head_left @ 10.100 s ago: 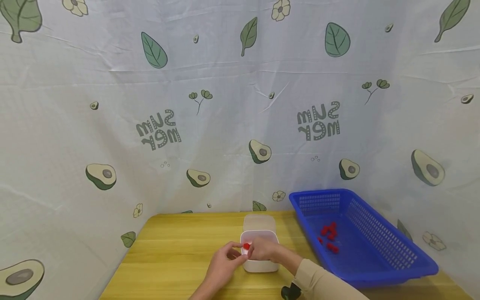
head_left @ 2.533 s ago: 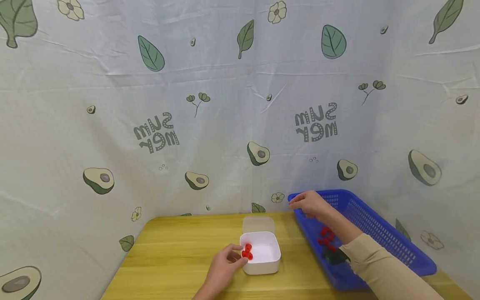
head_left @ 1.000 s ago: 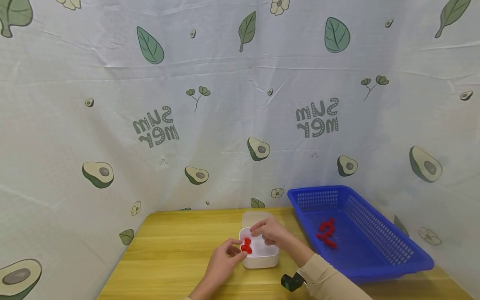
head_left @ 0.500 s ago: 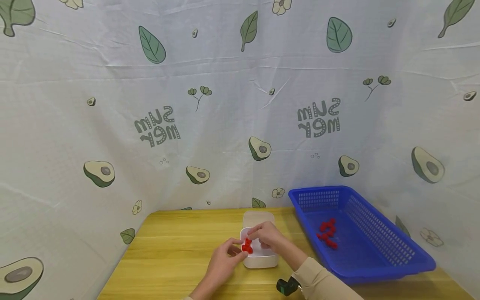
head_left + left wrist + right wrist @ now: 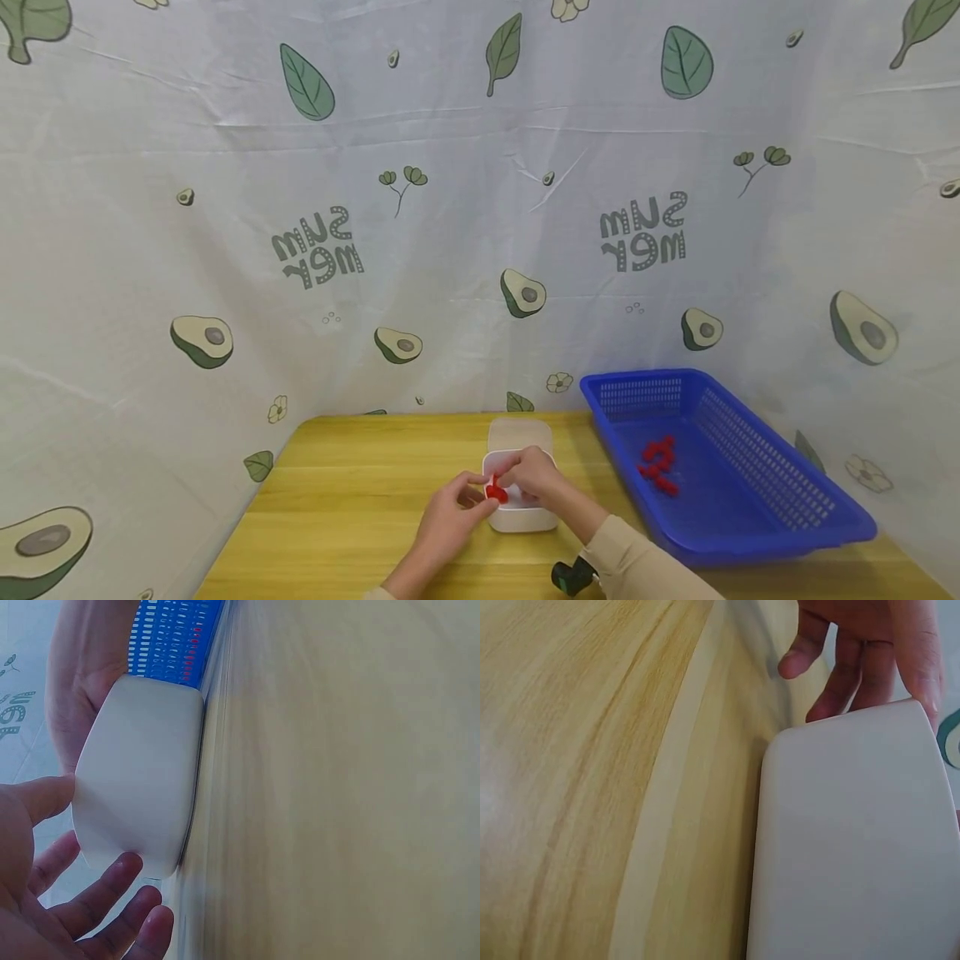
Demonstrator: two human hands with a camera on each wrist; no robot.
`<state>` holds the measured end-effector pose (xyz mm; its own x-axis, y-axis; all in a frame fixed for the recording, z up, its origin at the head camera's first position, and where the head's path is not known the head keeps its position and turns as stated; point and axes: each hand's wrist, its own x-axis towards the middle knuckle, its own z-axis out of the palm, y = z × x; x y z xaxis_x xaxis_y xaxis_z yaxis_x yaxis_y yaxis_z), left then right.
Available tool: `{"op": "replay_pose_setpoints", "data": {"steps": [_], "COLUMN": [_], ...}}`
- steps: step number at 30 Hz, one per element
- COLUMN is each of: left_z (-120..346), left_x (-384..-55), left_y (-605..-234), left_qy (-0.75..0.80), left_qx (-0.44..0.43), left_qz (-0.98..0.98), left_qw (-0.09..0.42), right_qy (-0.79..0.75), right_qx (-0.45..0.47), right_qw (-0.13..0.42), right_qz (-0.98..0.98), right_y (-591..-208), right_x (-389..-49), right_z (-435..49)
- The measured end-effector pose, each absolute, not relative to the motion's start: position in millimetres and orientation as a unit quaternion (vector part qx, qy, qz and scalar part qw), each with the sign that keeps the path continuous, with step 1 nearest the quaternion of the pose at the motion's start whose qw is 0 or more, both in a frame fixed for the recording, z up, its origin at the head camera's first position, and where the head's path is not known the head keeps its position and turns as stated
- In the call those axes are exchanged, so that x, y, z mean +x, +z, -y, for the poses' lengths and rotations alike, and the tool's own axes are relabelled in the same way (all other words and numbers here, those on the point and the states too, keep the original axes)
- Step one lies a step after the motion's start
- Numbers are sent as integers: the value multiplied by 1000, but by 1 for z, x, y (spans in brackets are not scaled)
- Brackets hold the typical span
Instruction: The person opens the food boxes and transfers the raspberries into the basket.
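A small white box (image 5: 522, 520) stands on the wooden table, its lid (image 5: 519, 435) folded back behind it. My left hand (image 5: 444, 521) holds the box at its left side, thumb at the near corner and index finger at the rim. In the left wrist view the other fingers hang loosely bent beside the box wall. My right hand (image 5: 536, 477) reaches into the box with curled fingers, fingertips at a small red piece. Several small red pieces (image 5: 497, 494) lie against the box's left wall. My fingers partly cover them, and their exact kind is too small to tell.
At the right stands a large blue plastic basket (image 5: 757, 542) with several red pieces (image 5: 658, 462) in it. A dark device (image 5: 572, 577) sits at my right wrist. A printed cloth (image 5: 450, 250) hangs behind the wooden table (image 5: 352, 500).
My right hand has come from above the basket to the box, then further left and down onto the red pieces. The left hand has stayed at the box's left side.
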<state>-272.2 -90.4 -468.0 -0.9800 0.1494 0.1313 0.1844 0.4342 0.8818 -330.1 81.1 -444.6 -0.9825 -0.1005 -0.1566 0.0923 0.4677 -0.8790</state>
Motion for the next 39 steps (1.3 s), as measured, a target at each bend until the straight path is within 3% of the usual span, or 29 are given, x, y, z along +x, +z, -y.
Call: {"op": "replay_pose_setpoints", "data": {"steps": [23,39], "left_z": [92,91], "left_x": [-273,-274], "left_y": [-467,-468], "left_qy": [-529,-525], "left_qx": [-96,-100], "left_qz": [843,845], "left_qw": [14,23], "right_qy": [-421,-398], "right_qx": [-12,-10], "right_qw": [46,67], "right_qz": [-906,-915], "right_y": [-447,-446], "right_x": [-330,-328], "right_z": [-75,-75]}}
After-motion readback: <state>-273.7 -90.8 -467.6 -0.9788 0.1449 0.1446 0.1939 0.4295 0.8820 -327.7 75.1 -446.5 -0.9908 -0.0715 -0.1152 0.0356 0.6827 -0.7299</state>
